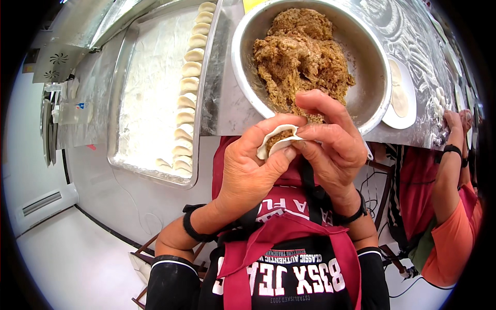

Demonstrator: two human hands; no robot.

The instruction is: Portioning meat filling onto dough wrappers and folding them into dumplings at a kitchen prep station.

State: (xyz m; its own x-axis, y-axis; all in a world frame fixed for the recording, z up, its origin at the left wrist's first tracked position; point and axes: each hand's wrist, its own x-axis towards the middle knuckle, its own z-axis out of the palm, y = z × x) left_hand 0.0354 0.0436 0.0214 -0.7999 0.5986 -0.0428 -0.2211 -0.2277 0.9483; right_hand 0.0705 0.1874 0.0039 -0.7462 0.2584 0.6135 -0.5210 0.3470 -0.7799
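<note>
Between my two hands is a dumpling (279, 139), its white dough folded around brown filling that still shows through the opening. My left hand (253, 155) cups it from the left, thumb in front and fingers behind. With thumb and forefinger, my right hand (330, 144) pinches the dough edge at its right end; the other fingers are raised. Just beyond my hands stands a large metal bowl (373, 77) holding a mound of brown minced filling (299, 51).
A floured metal tray (150, 88) on the left carries a column of folded dumplings (189, 85) along its right side. Right of the bowl, a white oval plate (408, 113) holds dough rounds (399, 98). Another person's hands (457, 121) work at the floured table (413, 41) on the far right.
</note>
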